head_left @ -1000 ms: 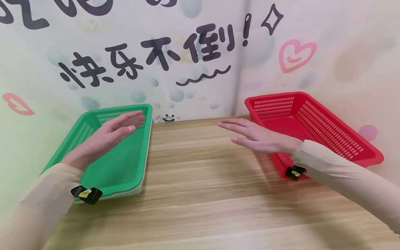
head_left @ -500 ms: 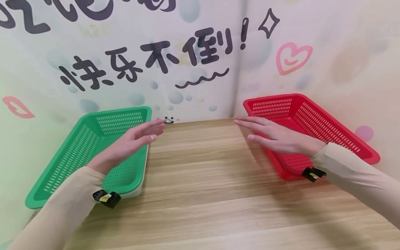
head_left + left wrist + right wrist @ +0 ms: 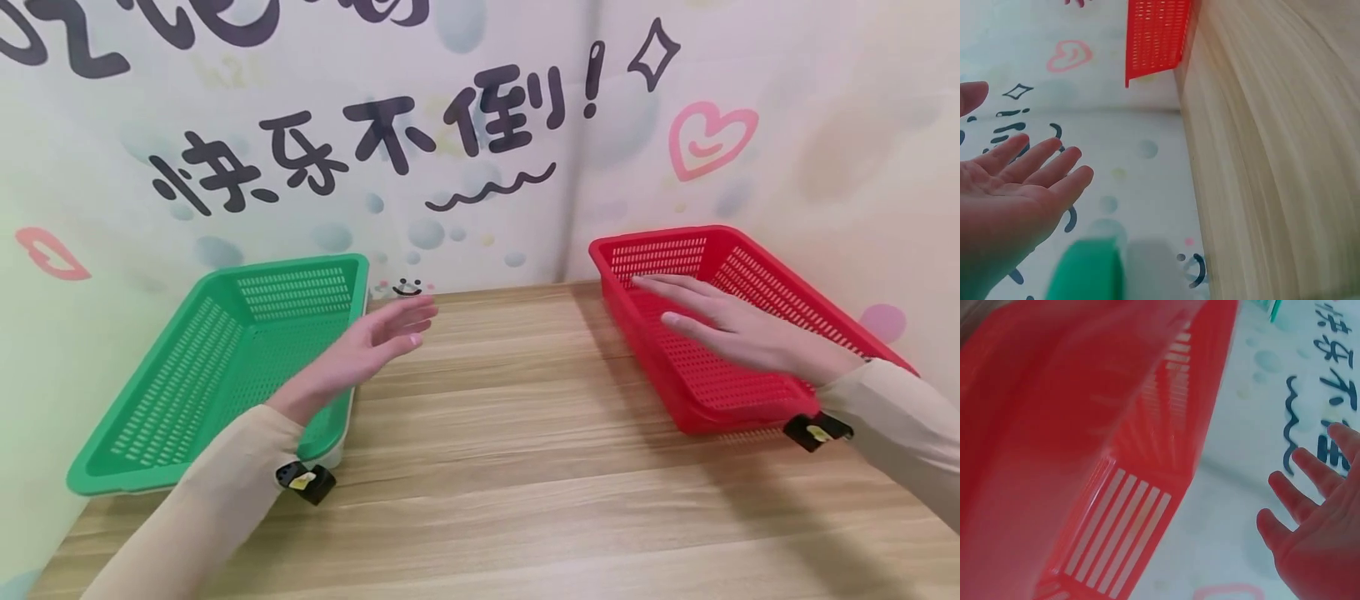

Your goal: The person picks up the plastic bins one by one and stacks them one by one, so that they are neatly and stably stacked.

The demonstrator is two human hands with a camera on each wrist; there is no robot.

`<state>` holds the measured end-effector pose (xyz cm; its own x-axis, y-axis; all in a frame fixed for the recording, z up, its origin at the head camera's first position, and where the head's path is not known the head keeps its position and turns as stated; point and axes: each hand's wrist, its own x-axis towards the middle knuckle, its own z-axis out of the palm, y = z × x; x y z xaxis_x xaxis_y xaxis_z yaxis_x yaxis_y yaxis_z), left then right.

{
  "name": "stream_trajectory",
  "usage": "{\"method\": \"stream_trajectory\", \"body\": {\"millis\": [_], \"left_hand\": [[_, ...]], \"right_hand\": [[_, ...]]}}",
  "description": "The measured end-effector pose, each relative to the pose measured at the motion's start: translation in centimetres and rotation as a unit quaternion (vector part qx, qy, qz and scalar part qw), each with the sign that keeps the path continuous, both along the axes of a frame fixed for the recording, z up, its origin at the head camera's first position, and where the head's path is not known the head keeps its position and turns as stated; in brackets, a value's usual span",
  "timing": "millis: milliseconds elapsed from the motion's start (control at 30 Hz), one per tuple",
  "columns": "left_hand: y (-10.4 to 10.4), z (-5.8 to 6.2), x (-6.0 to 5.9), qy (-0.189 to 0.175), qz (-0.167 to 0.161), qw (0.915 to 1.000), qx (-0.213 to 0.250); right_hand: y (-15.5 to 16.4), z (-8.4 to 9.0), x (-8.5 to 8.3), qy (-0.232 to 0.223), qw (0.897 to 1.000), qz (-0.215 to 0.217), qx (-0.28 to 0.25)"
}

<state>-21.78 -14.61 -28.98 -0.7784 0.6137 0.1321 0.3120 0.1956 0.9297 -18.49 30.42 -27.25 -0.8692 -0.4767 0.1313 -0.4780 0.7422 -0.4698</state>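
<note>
My left hand [image 3: 367, 346] hovers beside the right rim of the green plastic basket [image 3: 161, 400], fingers extended and holding nothing. In the left wrist view the left palm [image 3: 1016, 200] faces the camera with the fingers loosely spread. Over the red plastic basket [image 3: 645, 333] floats my right hand [image 3: 742, 325], its fingers stretched toward the middle of the table. The right wrist view shows that hand's bare palm [image 3: 1329, 531] next to the slotted red basket wall [image 3: 1122, 531]. Nothing lies in the visible parts of either basket.
Both baskets stand on a wood-grain table [image 3: 487, 433], green on the left, red on the right. A white backdrop [image 3: 480, 233] with dark lettering and pink hearts rises right behind them. Black wrist cameras [image 3: 303, 481] sit on both sleeves.
Both hands have shifted to the right. The left moved from over the green basket to beyond its right rim; the right moved further over the red basket. The baskets look unmoved.
</note>
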Motion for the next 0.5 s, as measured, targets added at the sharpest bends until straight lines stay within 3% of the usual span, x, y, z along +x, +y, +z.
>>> {"method": "stream_trajectory", "body": {"millis": [333,500], "left_hand": [[2.0,-1.7,0.6,-0.004,0.006,0.9999,-0.008],[3.1,-2.3,1.0,-0.017,0.002,0.9998,-0.007]], "right_hand": [[4.3,0.5,0.2,-0.004,0.998,-0.054,-0.014],[7.4,-0.5,0.2,0.012,0.995,-0.088,-0.035]]}}
